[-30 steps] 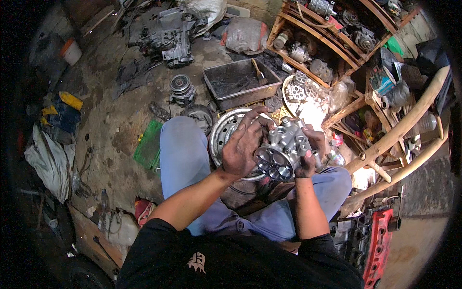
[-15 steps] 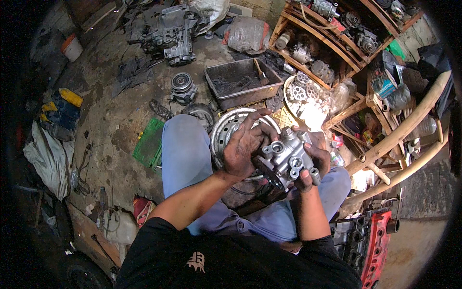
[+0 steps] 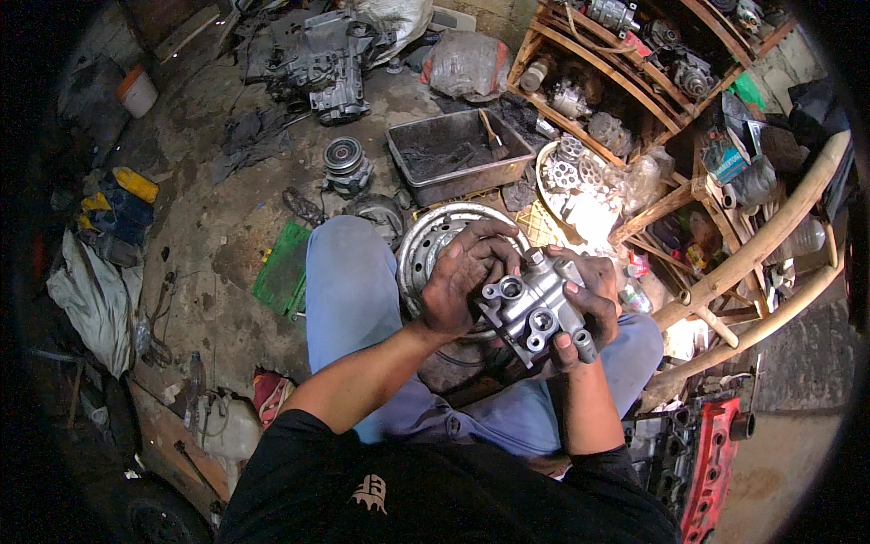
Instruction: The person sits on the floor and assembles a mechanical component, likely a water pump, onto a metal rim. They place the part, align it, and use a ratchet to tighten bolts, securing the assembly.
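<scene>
Left hand [image 3: 467, 276]: fingers curled, gripping the metal part [image 3: 535, 308].
Right hand [image 3: 589, 308]: clasped around the part's other side.
Tray [image 3: 458, 156]: holds dark grime and a tool.

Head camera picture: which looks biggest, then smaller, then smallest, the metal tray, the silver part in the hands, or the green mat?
1. Metal tray.
2. Silver part, though it is closer to the camera, so it may look bigger than it is.
3. Green mat.
Both hands, left hand and right hand, hold the part.

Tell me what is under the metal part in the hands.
Under the metal part a steel wheel rim lies on the floor, partly covered by the left hand; its right side is hidden.
</scene>
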Demonstrator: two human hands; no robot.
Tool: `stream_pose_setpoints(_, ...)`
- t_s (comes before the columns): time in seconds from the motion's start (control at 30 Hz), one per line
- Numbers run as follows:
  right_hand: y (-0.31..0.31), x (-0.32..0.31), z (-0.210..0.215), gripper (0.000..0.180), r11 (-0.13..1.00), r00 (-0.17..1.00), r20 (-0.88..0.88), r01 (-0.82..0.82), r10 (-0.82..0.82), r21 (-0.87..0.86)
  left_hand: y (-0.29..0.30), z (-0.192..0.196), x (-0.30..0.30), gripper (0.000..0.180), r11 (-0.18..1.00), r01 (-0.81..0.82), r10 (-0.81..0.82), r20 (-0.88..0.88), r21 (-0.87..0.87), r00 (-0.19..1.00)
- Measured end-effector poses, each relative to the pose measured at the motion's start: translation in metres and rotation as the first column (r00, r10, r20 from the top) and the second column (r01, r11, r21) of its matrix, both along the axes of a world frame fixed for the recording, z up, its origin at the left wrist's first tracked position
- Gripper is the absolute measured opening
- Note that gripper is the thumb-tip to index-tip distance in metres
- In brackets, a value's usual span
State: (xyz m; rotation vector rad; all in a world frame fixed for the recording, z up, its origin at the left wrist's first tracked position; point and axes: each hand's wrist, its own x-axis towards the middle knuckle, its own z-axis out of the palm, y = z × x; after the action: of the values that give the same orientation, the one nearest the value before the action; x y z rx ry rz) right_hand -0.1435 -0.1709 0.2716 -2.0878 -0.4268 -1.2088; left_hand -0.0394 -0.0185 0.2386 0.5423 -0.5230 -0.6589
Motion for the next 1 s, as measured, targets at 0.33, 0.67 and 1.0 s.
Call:
stream_pose_setpoints(0.33,-0.005,-0.003,-0.032,0.062,0.787,0.948,-0.315,0.159,0.047,0.596,-0.003,0.009,0.009,0.05,0.956,-0.253,0.13,0.557,0.149,0.82)
stream_pose_setpoints(0.67,-0.006,0.001,-0.042,0.059,0.73,0.916,-0.399,0.249,0.035,0.637,-0.006,0.007,0.01,0.037,0.9,-0.338,0.123,0.582,0.276,0.804)
stream_pose_setpoints(1.0,-0.001,0.05,-0.109,0.03,-0.128,0.951,-0.132,0.173,0.279,0.977,-0.033,-0.036,0.044,0.046,0.753,0.125,0.064,-0.261,0.646,0.963)
